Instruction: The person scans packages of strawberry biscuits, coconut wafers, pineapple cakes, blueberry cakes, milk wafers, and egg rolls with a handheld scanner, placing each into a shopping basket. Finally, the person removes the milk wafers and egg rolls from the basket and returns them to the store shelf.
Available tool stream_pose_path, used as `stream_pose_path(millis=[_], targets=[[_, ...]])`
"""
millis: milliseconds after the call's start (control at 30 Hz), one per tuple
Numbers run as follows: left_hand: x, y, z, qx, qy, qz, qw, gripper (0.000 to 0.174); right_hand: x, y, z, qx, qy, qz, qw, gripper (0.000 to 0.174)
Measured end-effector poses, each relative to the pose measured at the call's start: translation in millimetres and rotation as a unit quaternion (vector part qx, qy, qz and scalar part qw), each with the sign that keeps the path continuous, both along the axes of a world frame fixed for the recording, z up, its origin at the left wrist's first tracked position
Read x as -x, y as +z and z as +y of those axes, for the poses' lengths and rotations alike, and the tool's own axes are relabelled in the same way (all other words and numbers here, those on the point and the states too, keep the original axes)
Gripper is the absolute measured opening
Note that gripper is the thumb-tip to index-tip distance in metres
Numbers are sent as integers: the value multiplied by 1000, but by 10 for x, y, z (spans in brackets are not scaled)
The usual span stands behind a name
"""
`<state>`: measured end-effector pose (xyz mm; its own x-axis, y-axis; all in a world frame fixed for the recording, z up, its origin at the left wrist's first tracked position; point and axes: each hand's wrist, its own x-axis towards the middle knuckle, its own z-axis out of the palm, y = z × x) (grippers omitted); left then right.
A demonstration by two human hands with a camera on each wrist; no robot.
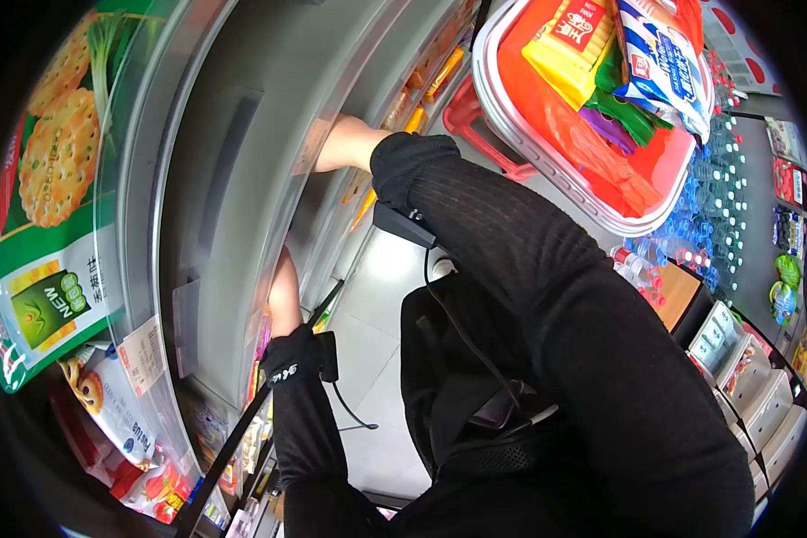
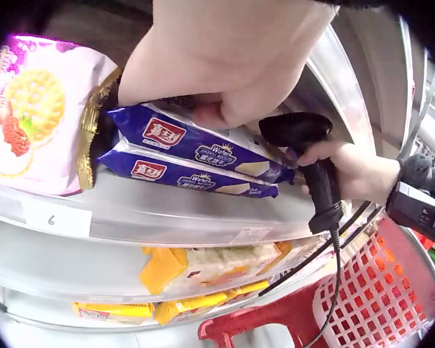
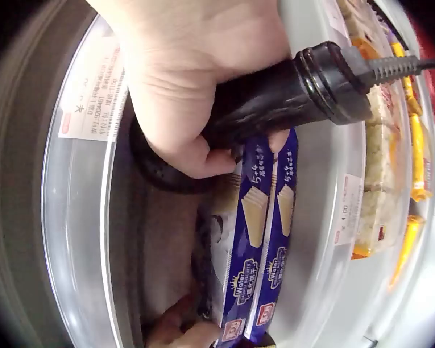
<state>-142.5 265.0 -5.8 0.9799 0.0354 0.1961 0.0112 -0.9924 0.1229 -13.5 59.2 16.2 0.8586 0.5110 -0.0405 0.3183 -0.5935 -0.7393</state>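
Observation:
My right hand (image 1: 345,146) (image 2: 341,167) (image 3: 203,65) grips a black handheld scanner (image 2: 320,181) (image 3: 275,98) with a cable. Its fingertips are against the near ends of two blue wafer packs (image 2: 192,145) (image 3: 257,239), which lie side by side on a grey shelf. At their other end, my left hand (image 1: 284,291) (image 2: 225,65) (image 3: 180,326) reaches over from behind; its fingers touch the rear pack, and their grip is partly hidden. In the head view the shelf edge hides most of both hands.
A pink-white biscuit bag (image 2: 40,116) stands beside the packs. Yellow packs (image 2: 192,304) (image 3: 420,156) fill lower shelves. A basket (image 1: 632,202) (image 2: 377,283) holding snacks stands by a red stool (image 1: 475,134) (image 2: 268,319). Clear shelf lips (image 3: 94,217) run close to both hands.

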Motion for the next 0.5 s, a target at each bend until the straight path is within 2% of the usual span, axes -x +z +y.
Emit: stream_pose_path(millis=[100, 133, 200, 233, 300, 333, 367, 433, 467, 500], targets=[[-16, -80, 67, 29, 29, 62, 997, 17, 53, 12, -40, -7, -6, -32, 999, 35], [0, -46, 30, 29, 31, 59, 997, 17, 65, 5, -50, -8, -28, -29, 999, 36], [81, 59, -146, 19, 102, 146, 984, 21, 133, -78, -90, -48, -92, -2, 995, 38], [123, 127, -230, 21, 105, 141, 984, 21, 199, -130, -114, -48, -89, -7, 995, 38], [213, 296, -400, 12, 67, 108, 992, 31, 301, -147, -203, -3, -118, -18, 993, 37], [274, 414, -483, 53, 72, 140, 986, 46, 382, -12, -282, 14, -117, 44, 992, 36], [347, 433, -500, 57, 72, 131, 987, 46, 481, 134, -364, 33, -117, 104, 987, 36], [516, 484, -543, 75, 58, 128, 987, 63, 669, 125, -451, 25, -113, 62, 991, 33], [621, 570, -596, 115, 17, 91, 989, 72, 746, 136, -506, 41, -98, 76, 991, 32], [728, 608, -590, 107, -8, 106, 988, 71, 841, 200, -556, 56, -83, 90, 991, 32]])
